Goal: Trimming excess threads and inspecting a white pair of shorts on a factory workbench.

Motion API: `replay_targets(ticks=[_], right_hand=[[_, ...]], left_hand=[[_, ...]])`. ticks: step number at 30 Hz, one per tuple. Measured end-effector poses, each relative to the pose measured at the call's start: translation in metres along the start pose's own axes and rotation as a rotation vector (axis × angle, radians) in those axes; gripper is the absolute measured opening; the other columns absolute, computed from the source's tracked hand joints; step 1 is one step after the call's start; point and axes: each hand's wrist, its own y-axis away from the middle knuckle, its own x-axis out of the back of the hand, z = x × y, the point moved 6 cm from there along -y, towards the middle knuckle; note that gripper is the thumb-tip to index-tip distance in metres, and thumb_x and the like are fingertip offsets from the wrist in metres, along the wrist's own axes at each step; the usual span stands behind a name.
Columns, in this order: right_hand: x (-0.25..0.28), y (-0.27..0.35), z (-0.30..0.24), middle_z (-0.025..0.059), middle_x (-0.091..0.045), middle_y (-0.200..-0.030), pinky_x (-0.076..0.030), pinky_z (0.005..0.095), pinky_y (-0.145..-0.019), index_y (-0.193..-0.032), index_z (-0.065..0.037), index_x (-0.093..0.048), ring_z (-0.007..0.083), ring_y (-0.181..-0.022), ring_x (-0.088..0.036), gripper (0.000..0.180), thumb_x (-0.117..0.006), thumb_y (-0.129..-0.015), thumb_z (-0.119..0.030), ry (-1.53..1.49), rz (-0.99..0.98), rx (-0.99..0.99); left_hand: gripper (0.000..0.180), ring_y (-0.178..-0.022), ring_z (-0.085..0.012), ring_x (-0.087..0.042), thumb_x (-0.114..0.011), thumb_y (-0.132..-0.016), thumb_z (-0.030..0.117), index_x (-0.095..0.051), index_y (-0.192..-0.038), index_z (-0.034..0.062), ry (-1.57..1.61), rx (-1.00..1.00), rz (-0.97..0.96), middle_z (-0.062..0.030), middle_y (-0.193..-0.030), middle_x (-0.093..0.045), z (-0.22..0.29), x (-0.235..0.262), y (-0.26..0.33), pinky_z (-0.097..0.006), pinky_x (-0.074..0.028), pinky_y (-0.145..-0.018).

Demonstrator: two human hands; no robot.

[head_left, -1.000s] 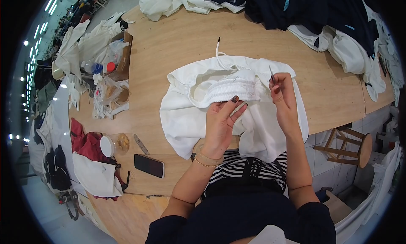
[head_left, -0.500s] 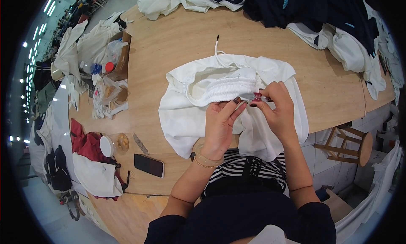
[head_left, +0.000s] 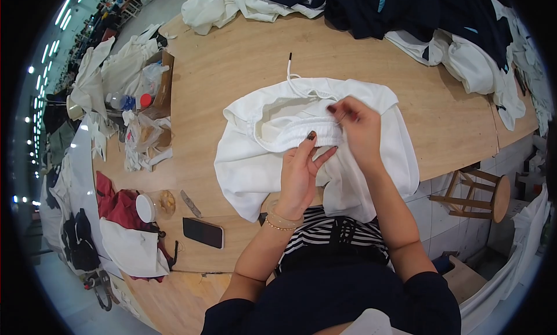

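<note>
A white garment (head_left: 249,166) with a gathered elastic waistband (head_left: 290,137) lies bunched in front of me, its waist opening facing up. A white drawstring (head_left: 289,71) with a dark tip runs out past its far edge. My left hand (head_left: 299,175) grips the near side of the waistband, thumb on top and fingers at the edge. Over the right end of the waistband, my right hand (head_left: 361,129) is raised with its fingers curled together. Motion smears those fingertips, and whatever they hold is hidden.
White and navy clothes (head_left: 406,15) are heaped along the far edge. At left stand a cardboard box (head_left: 166,82) with bottles and bags, a lidded jar (head_left: 156,206), a knife-like tool (head_left: 190,203), a phone (head_left: 203,233) and red cloth (head_left: 122,204). A wooden stool (head_left: 501,200) is at right.
My right hand has moved up and left from the near edge of the waistband, and the small red piece at its fingers no longer shows. My left hand stays on the waistband.
</note>
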Motion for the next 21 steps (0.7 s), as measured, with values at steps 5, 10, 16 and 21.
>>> replay_targets(ticks=[5,10,16,21], right_hand=[[0.054,-0.022,0.031,-0.0041,-0.056,-0.070,-0.038,0.0205,-0.058,-0.091,0.000,-0.068,0.0061,-0.062,-0.045,0.014,-0.064,-0.089,-0.013,-0.186,0.178,-0.211],[-0.014,0.005,-0.022,0.0001,-0.063,-0.083,-0.048,0.0239,-0.066,-0.090,-0.001,-0.062,0.0119,-0.071,-0.059,0.013,-0.066,-0.078,-0.001,0.254,-0.262,0.160],[0.016,-0.026,0.010,-0.0025,-0.053,-0.065,-0.040,0.0219,-0.059,-0.078,0.004,-0.058,0.0049,-0.064,-0.046,0.010,-0.065,-0.083,-0.002,-0.089,0.099,-0.022],[-0.001,0.003,0.015,0.0017,-0.067,-0.083,-0.048,0.0239,-0.074,-0.093,0.002,-0.067,0.0072,-0.080,-0.059,0.011,-0.058,-0.085,0.001,0.074,-0.139,-0.105]], left_hand=[[0.024,-0.107,-0.0197,-0.059,-0.047,-0.098,0.015,-0.060,-0.109,-0.0015,-0.029,0.024,-0.025,-0.0079,-0.114,-0.061,-0.004,0.004,0.002,-0.043,-0.050,-0.094],[0.024,-0.101,-0.0162,-0.061,-0.047,-0.099,0.012,-0.061,-0.110,-0.0039,-0.170,-0.094,-0.057,-0.0097,-0.108,-0.064,-0.005,0.012,-0.005,-0.036,-0.052,-0.092],[0.029,-0.111,-0.0226,-0.059,-0.046,-0.097,0.009,-0.057,-0.120,-0.0055,-0.291,-0.161,-0.100,-0.0138,-0.117,-0.062,0.008,-0.009,-0.010,-0.038,-0.049,-0.096],[0.024,-0.104,-0.0177,-0.059,-0.049,-0.095,0.008,-0.059,-0.114,-0.0044,-0.044,0.014,-0.195,-0.0091,-0.111,-0.062,-0.018,0.021,-0.012,-0.043,-0.050,-0.095]])
